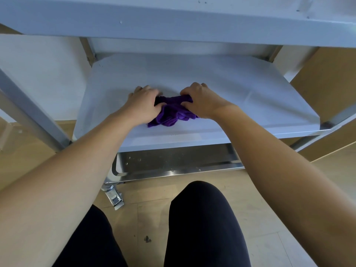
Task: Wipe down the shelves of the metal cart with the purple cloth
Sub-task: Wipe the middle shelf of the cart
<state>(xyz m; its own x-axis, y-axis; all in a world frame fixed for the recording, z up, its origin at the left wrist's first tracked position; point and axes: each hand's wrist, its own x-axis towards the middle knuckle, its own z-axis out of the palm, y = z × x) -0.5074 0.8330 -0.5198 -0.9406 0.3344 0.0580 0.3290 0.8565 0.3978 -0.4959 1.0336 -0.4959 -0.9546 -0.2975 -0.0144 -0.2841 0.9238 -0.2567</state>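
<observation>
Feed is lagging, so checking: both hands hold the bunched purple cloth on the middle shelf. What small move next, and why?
Probably push the purple cloth toward the back of the middle shelf: the left hand and right hand grip it bunched near the front edge.

legs: black close-fitting trousers (204,224) | forearms (77,170): bare | left hand (143,105), right hand (202,102): bare
</observation>
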